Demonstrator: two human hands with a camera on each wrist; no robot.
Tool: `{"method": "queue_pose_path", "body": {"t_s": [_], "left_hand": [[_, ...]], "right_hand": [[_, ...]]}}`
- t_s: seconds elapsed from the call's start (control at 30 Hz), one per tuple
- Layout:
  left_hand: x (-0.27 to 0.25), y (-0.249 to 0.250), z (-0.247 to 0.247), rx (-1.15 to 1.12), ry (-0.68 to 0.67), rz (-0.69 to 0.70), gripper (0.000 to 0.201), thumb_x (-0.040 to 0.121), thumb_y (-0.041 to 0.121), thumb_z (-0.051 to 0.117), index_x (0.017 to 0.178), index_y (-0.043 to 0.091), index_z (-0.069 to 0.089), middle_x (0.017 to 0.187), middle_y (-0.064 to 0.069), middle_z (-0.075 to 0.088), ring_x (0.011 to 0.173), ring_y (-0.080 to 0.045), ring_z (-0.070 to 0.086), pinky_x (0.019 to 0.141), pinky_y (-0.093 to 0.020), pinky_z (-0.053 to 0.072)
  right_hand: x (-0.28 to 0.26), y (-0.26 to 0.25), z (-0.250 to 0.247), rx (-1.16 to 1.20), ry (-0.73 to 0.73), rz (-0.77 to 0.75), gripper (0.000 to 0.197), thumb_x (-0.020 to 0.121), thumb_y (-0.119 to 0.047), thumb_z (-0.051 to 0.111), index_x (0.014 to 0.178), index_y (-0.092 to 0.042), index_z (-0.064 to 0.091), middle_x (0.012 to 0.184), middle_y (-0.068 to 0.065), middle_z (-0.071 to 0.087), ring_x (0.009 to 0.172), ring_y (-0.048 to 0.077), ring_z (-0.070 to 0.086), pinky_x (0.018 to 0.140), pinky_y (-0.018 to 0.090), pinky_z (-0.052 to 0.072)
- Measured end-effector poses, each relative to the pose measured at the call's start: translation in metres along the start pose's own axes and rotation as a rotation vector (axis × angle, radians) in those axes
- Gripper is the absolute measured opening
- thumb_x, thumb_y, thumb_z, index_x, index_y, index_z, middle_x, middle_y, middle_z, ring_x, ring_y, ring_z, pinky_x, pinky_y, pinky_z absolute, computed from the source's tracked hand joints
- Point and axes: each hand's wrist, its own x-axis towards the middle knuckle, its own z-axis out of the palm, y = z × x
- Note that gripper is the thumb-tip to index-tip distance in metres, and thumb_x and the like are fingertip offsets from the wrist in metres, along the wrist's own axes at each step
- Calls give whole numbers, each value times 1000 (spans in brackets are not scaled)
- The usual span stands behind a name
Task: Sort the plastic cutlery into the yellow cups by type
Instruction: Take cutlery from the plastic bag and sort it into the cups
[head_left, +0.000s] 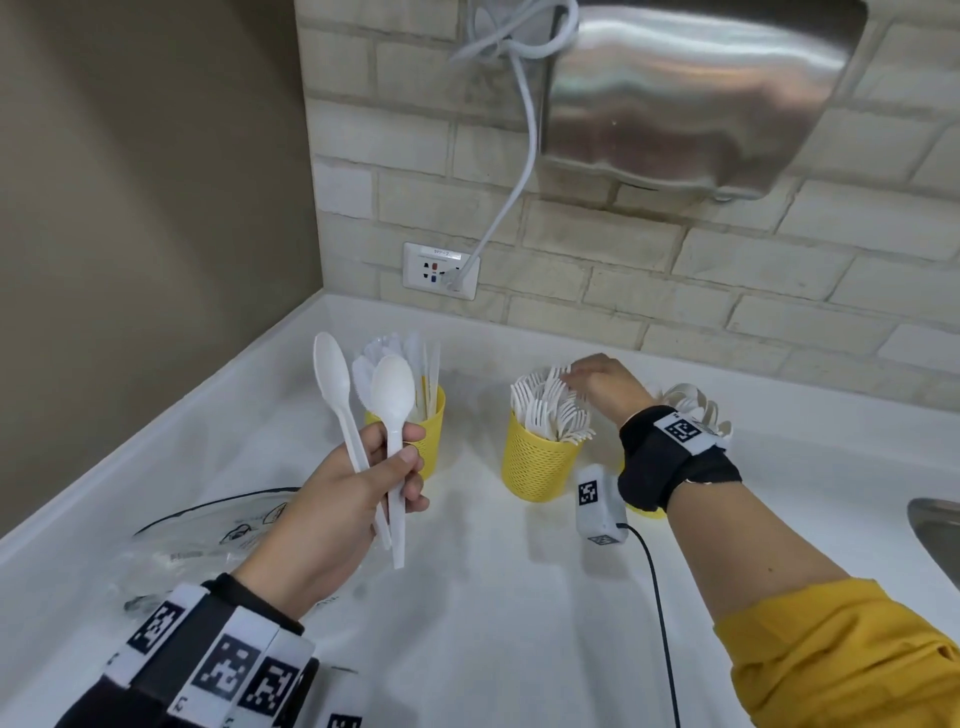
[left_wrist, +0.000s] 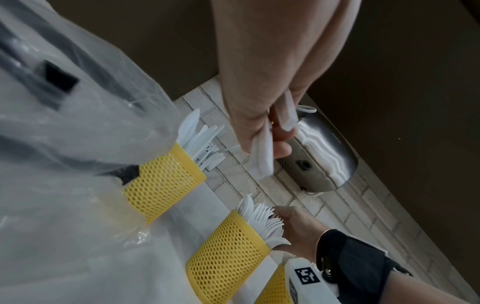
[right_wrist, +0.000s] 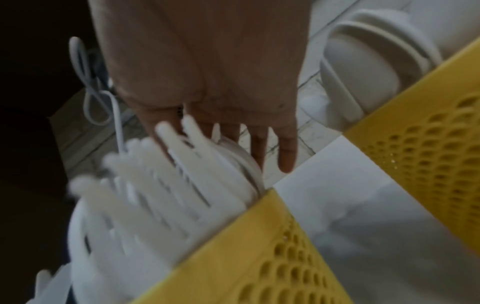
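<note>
Starting at the left edge: a clear plastic bag (head_left: 208, 535) lies crumpled on the white counter (head_left: 493, 623), with dark print on it too blurred to read. The person's left hand (head_left: 343, 499) is raised above the counter, fingers and thumb curled round the handles of two white spoons (head_left: 387, 405), bowls up. Behind it stands the first yellow mesh cup (head_left: 431, 431), holding white knives (head_left: 415, 358), blades up. On the brick wall behind it, a wall socket (head_left: 439, 270) carries a small label, unreadable, and a white cable (head_left: 519, 171) plugged in. Next, the middle yellow cup (head_left: 537, 462) is packed with white forks (head_left: 550, 410), tines up. The right hand (head_left: 605, 387) is above that cup, fingers straight and a little spread in the right wrist view, tips touching the fork tines, holding nothing. A white wrist camera box (head_left: 597, 501) with a black square marker hangs under that wrist. A third yellow cup (head_left: 644, 512) is mostly hidden behind the wrist strap, spoon bowls (head_left: 698, 402) showing above. A steel hand dryer (head_left: 691, 88) is on the wall above, its logo too small to read. A metal sink rim (head_left: 935, 525) sits at far right.
</note>
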Motion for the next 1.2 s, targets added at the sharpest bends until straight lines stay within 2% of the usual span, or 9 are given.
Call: {"method": "queue_pose_path", "body": {"t_s": [0.13, 0.23, 0.33, 0.47, 0.57, 0.67, 0.83, 1.0, 1.2], "left_hand": [[0, 2, 4, -9, -31, -8, 16, 93, 0, 43, 92, 11, 55, 67, 0, 49, 51, -10, 48, 55, -21, 50], [1, 1, 8, 0, -53, -27, 17, 94, 1, 43, 89, 14, 52, 67, 1, 54, 51, -10, 50, 55, -21, 51], [1, 0, 11, 18, -84, -51, 16, 94, 2, 44, 92, 17, 50, 64, 3, 57, 51, -10, 50, 55, -23, 52], [3, 1, 16, 50, -141, -48, 14, 95, 4, 43, 87, 13, 51, 61, 3, 54, 48, -8, 48, 56, -21, 49], [3, 1, 24, 97, -205, -44, 16, 95, 7, 44, 84, 11, 54, 65, 3, 54, 49, -7, 48, 57, -21, 49], [0, -1, 33, 151, -308, -86, 13, 95, 12, 46, 87, 7, 55, 63, 2, 55, 51, -8, 50, 59, -23, 51], [-10, -6, 36, 176, -584, -287, 24, 87, 30, 49, 77, 10, 57, 50, 4, 46, 45, -10, 47, 58, -27, 52], [-18, -9, 46, 233, -846, -470, 26, 82, 35, 60, 62, 18, 59, 39, 10, 35, 38, -6, 40, 54, -24, 53], [-21, -21, 67, 319, -623, -444, 20, 78, 24, 67, 91, 11, 58, 69, 0, 61, 60, -12, 62, 71, -31, 53]], "right_hand": [[-3, 2, 3, -71, 105, -102, 16, 91, -17, 52, 105, -12, 58, 118, 14, 53, 99, 27, 53, 82, 36, 48], [-8, 5, 8, -291, -85, -135, 44, 99, -29, 33, 141, -17, 34, 150, 4, 34, 137, 21, 31, 114, 35, 22], [-13, 3, 9, -533, -95, -151, 49, 99, -37, 28, 145, -19, 28, 154, 3, 27, 145, 25, 11, 117, 46, 11], [-44, -32, 13, -339, 212, -488, 45, 88, -36, 43, 123, -12, 56, 120, 10, 56, 121, 22, 45, 96, 32, 35], [-85, -58, 29, 43, -121, -493, 16, 89, -22, 59, 101, -14, 67, 88, -1, 60, 79, 1, 54, 74, 17, 41], [-112, -62, 41, 231, -404, -425, 11, 89, -11, 59, 89, 0, 62, 67, 12, 58, 52, 15, 52, 55, 22, 46], [-122, -57, 31, 521, -354, -348, 8, 79, -12, 60, 76, -7, 55, 65, 2, 52, 50, 7, 46, 49, 17, 38], [-141, -50, 21, 539, -455, -225, 34, 83, -16, 57, 115, -24, 46, 77, 0, 52, 46, 10, 45, 44, 19, 35], [-153, -47, -3, 389, -350, -236, 18, 94, -4, 46, 90, -20, 53, 73, 9, 60, 40, 10, 35, 39, 14, 28]]}}
